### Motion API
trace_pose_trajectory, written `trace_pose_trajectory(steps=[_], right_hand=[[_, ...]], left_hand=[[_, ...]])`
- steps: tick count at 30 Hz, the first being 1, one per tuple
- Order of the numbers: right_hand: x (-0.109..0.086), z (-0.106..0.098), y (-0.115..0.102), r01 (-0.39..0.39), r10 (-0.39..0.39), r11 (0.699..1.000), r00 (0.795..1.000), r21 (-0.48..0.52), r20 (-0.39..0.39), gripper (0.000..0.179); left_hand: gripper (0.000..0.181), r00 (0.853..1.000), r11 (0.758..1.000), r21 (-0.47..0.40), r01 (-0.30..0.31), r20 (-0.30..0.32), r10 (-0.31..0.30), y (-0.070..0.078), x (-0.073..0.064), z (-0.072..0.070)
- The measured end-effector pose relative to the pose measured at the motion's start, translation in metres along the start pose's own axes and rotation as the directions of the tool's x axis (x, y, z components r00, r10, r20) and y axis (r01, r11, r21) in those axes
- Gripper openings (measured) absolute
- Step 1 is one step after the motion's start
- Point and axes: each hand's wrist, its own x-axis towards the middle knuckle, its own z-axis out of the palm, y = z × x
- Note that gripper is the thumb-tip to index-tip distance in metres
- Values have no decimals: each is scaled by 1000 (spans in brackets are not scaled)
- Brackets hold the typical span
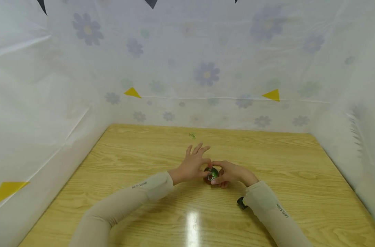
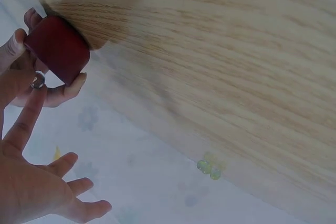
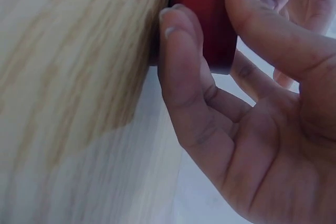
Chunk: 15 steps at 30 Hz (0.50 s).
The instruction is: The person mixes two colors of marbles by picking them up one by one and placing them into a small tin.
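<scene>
A small red round-sided container (image 2: pixel 60 51), with a shiny dark and green upper face in the head view, is near the middle of the table. My right hand (image 1: pixel 232 172) grips it around the side, thumb on one edge and fingers on the other. Over its upper face, my left hand (image 1: pixel 192 166) pinches a small shiny silvery round piece (image 2: pixel 38 80) between thumb and index finger. The other left fingers are spread away from the container. I cannot tell whether the silvery piece is attached to the container.
Several small green translucent pieces (image 1: pixel 192 136) lie farther back on the wood-grain table (image 1: pixel 144 147). A black object (image 1: pixel 241 203) shows beside the right sleeve. White flower-patterned sheeting (image 1: pixel 175 61) encloses the table at the back and both sides.
</scene>
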Motion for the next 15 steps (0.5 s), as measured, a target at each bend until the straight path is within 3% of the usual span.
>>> trace_pose_trajectory(steps=[15], right_hand=[[0, 1, -2, -11, 11, 1000, 1000, 17, -1, 78]], left_hand=[[10, 999, 999, 47, -10, 38, 9, 2, -1, 6]])
